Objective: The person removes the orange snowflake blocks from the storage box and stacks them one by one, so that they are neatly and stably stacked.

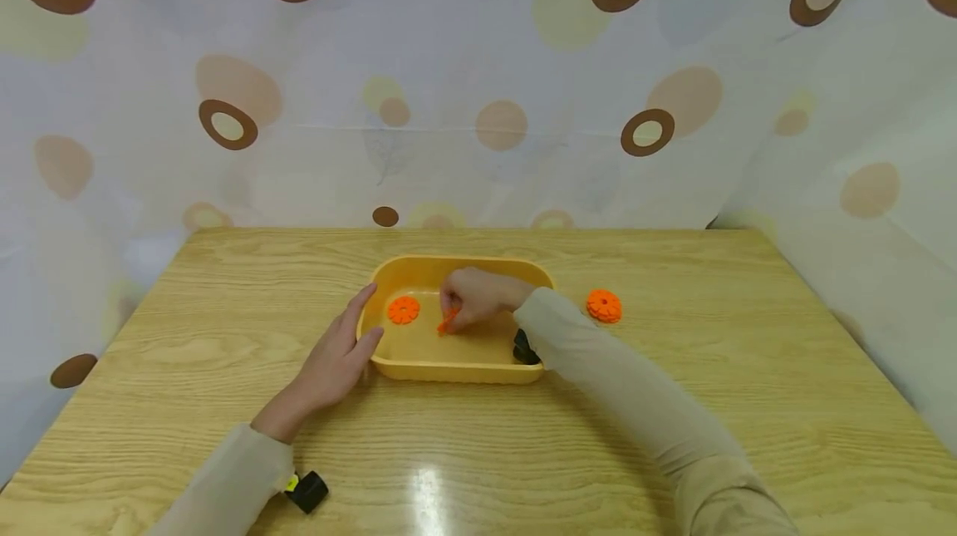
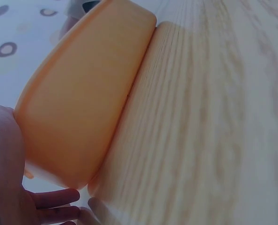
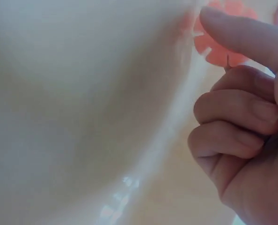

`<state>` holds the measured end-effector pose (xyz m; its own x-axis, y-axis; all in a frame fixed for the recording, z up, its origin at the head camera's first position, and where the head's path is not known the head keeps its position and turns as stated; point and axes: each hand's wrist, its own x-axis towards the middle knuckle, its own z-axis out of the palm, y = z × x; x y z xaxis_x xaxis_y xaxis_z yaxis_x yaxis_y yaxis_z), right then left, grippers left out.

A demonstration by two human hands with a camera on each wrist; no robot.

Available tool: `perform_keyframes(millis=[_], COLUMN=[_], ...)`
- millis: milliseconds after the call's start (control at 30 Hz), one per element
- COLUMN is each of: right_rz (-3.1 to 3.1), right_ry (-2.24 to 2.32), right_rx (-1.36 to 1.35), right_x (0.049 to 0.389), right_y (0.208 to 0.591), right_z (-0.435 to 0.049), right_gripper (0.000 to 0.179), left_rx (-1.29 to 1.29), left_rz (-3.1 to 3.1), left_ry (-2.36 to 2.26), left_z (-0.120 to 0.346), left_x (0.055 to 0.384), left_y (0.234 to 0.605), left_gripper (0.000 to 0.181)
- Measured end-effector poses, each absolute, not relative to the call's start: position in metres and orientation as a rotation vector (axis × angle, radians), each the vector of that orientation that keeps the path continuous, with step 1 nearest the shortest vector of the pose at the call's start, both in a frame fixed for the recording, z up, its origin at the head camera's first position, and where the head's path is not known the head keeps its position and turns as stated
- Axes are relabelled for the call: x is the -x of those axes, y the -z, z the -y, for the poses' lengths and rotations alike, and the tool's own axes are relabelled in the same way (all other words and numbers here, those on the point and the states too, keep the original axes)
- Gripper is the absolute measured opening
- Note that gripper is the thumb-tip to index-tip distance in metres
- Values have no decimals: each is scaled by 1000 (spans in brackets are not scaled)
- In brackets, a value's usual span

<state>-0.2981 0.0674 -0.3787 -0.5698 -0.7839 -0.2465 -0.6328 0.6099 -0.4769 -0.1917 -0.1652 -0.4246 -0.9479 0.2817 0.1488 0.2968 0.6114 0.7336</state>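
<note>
A shallow orange-yellow plastic tub sits on the wooden table. My left hand grips its left end, the thumb over the rim and the other fingers along the outside wall; the left wrist view shows those fingers low by the end wall. Inside the tub, my right hand pinches an orange flower-shaped disc with slotted edges between thumb and index finger. Its other fingers are curled into the palm. Another orange flower-shaped disc lies flat on the tub floor at the left.
To the right of the tub, a small stack of orange flower-shaped discs lies on the table. The right forearm crosses the tub's right rim. A patterned cloth hangs behind the table and along its right side.
</note>
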Motion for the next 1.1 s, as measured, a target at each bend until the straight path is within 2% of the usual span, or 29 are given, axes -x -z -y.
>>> perform_keyframes(millis=[367,733,1100], right_rz=[-2383,-2374,-2406], right_ry=[567,907,1021], right_rx=[1143,1148,1043], right_x=[300,306,306], right_y=[379,373,362], right_z=[-73,-84,-98], right_gripper=[13,20,23], left_rx=[502,525,512], left_rz=[2796,2783,2787], left_ry=[1276,1255,1252], left_z=[165,164,164], left_x=[191,190,190], left_y=[425,423,423], left_gripper=[58,58,58])
